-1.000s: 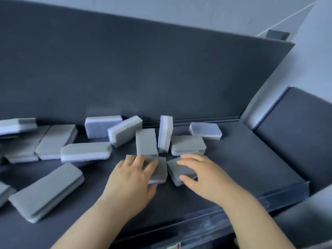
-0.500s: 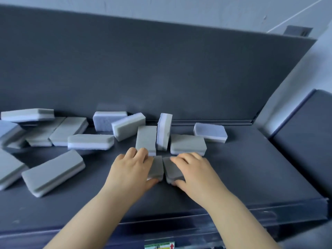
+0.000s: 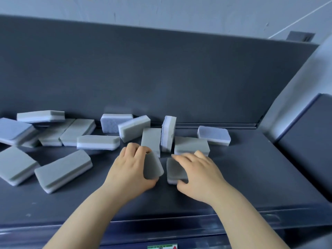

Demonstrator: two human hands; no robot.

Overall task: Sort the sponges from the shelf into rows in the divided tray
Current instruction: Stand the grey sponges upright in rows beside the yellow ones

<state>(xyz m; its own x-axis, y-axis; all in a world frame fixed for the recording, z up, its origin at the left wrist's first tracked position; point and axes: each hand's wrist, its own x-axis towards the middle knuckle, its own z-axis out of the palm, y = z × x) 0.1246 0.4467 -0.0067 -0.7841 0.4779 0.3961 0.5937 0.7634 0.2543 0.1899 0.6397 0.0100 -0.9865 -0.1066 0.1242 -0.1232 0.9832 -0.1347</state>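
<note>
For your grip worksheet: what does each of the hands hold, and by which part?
The left hand grips a sponge by its ends, tilted up. The right hand clasps another sponge by its ends, flat on the shelf.

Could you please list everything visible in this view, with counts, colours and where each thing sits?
Sponges: about sixteen, grey scrub face on pale blue-white foam, scattered along the shelf, mostly left and centre; one stands on edge.
Shelf: one, dark grey, below a dark back panel.
Label: one, green and red, bottom edge.
Wall: pale grey, behind.
Left hand: gripping a tilted sponge.
Right hand: gripping a flat sponge.
</note>
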